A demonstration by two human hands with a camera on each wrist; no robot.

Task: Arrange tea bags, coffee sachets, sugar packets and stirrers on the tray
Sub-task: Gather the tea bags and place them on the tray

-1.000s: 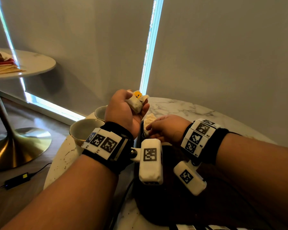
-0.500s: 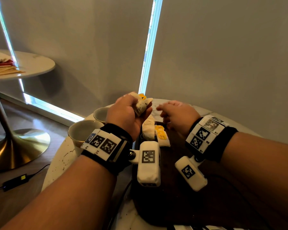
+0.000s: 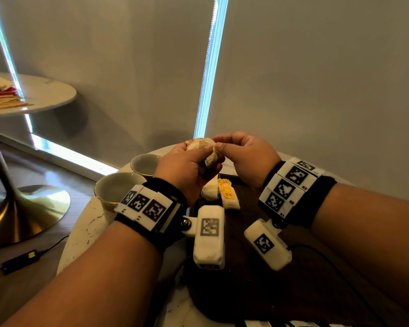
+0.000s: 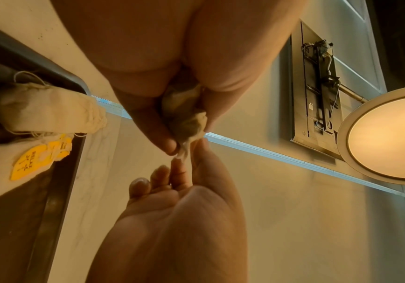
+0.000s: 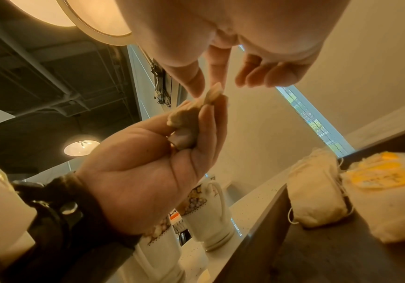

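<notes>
Above the tray (image 3: 250, 267), tea bag (image 3: 207, 151) clutched in left fingers (image 3: 196, 152), corner pinched by right fingers (image 3: 222, 146)

Tea bag (image 3: 207, 151) up between both sets of fingers (image 3: 219, 145), above the tray's (image 3: 246, 274) far edge. Two more tea bags (image 3: 222, 192) lie on the tray right beneath; two cups (image 3: 118, 187) left on the desk (image 3: 90, 230).

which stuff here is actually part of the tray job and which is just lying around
Part of the job:
- tea bags gripped in the left hand, right hand pinching a corner
- tea bags on the tray
- dark tray

Just lying about:
- two cups
- side table
- power adapter on the floor
</notes>
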